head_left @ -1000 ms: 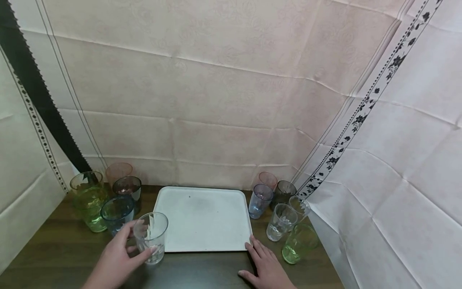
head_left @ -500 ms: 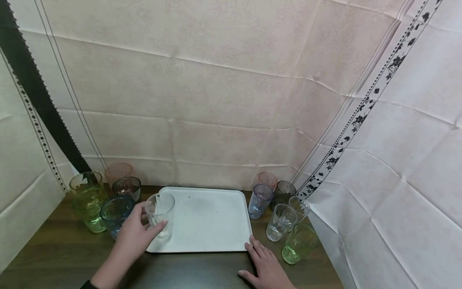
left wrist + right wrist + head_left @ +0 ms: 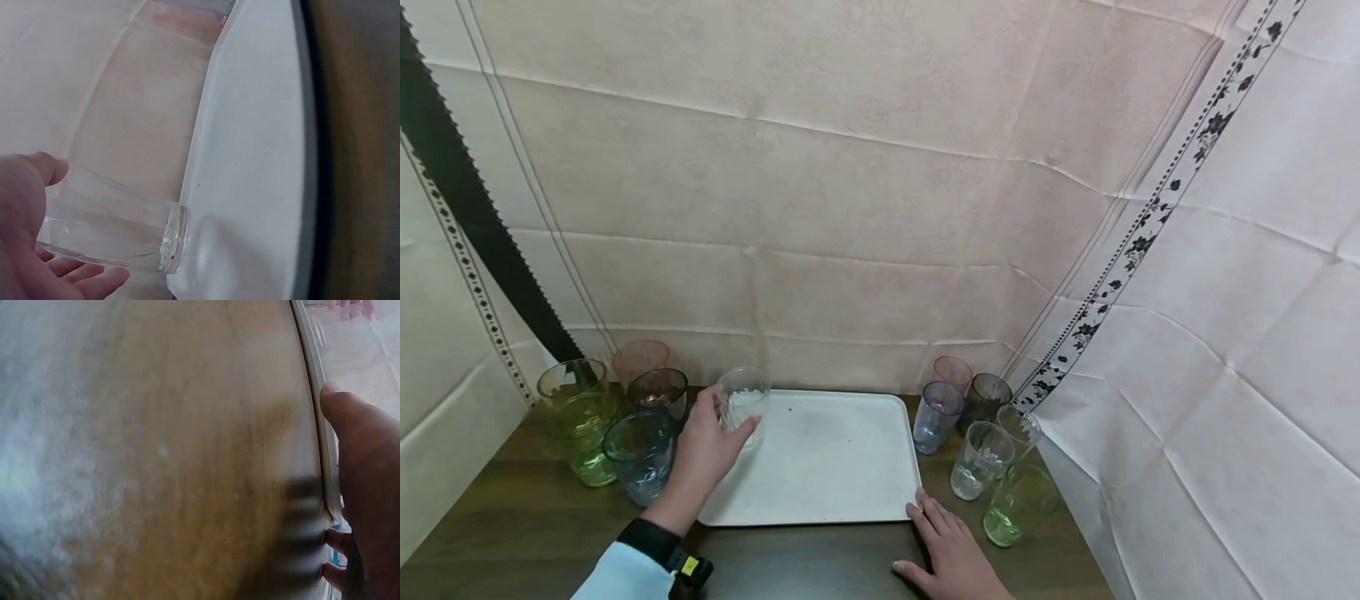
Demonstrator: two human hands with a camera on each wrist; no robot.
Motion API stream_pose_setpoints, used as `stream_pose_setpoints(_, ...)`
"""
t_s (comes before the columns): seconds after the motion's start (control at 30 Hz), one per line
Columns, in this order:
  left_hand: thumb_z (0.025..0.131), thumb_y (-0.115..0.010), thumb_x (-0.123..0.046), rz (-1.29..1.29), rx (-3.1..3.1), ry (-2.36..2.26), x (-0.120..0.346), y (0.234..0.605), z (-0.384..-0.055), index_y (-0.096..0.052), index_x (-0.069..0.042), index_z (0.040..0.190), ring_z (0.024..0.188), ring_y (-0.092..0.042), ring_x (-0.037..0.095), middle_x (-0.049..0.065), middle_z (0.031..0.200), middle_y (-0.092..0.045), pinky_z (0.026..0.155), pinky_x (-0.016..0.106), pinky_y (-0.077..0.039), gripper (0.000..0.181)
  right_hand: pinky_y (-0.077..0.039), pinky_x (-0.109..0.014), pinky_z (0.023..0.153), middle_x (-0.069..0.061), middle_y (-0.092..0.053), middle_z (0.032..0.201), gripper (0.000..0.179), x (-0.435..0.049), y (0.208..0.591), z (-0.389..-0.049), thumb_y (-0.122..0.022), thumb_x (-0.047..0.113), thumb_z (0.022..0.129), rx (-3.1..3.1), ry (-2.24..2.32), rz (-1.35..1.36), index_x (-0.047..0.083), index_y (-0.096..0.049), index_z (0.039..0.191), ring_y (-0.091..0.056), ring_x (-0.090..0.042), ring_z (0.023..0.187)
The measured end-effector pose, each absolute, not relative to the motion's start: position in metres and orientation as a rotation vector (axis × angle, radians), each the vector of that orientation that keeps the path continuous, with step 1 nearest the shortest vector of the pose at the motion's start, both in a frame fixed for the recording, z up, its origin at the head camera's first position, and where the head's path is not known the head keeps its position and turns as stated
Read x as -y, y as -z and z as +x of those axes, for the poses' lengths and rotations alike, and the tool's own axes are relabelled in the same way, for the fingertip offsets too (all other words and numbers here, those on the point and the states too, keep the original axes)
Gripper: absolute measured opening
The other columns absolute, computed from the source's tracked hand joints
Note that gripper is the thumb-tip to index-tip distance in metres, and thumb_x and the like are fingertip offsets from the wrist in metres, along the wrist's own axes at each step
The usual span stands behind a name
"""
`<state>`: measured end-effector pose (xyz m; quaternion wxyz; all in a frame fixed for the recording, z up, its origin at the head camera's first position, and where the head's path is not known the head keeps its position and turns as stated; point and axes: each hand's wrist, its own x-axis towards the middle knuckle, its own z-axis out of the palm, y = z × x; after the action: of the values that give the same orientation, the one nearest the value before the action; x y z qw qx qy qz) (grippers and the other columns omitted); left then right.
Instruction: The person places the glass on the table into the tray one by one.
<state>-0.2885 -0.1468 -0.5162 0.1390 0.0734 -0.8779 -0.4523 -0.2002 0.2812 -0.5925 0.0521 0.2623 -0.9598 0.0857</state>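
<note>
A clear drinking glass (image 3: 743,400) is upright over the back left corner of a white tray (image 3: 831,467). My left hand (image 3: 711,442) grips it from the left, thumb on the near side and fingers round the far side. In the left wrist view the base of the glass (image 3: 175,240) is right at the tray's surface. My right hand (image 3: 951,546) lies with relaxed, spread fingers at the tray's front right corner, fingertips touching its edge. A blue glass (image 3: 642,458) stands close beside my left wrist.
Left of the tray stand yellow-green glasses (image 3: 583,425), a pink glass (image 3: 638,360) and a dark glass (image 3: 658,392). On the right are a blue glass (image 3: 937,417), a dark one (image 3: 985,402), a pink one (image 3: 953,371), clear ones (image 3: 981,458) and a green one (image 3: 1018,504). Cloth walls (image 3: 850,208) surround the wooden table (image 3: 805,562).
My left hand has carried the clear glass from the tray's front left, away from me, to its back left corner. The right hand has stayed at the tray's corner.
</note>
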Motion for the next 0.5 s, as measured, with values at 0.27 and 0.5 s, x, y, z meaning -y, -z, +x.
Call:
stream_pose_setpoints(0.27,0.098,-0.066,-0.052,0.207,2.473,1.307,0.145,0.518,-0.318,-0.022,0.003,0.16,0.134,-0.045,0.048,0.032,0.152,-0.039,0.105,0.065,-0.044,0.093,-0.044,-0.059,0.107,-0.012,-0.032,0.168,0.087,-0.283,0.593,-0.202,-0.048,0.075,0.097,2.901,-0.243,0.798,0.013,-0.047,0.158,-0.038,-0.031,0.147)
stream_pose_setpoints(0.5,0.099,-0.065,-0.053,0.236,2.489,1.286,0.149,0.517,-0.337,-0.019,0.006,0.159,0.135,-0.042,0.051,0.035,0.153,-0.035,0.108,0.066,-0.04,0.096,-0.046,-0.061,0.104,-0.012,-0.031,0.168,0.088,-0.283,0.595,-0.203,-0.045,0.077,0.097,2.919,-0.227,0.809,0.014,-0.045,0.159,-0.039,-0.032,0.146)
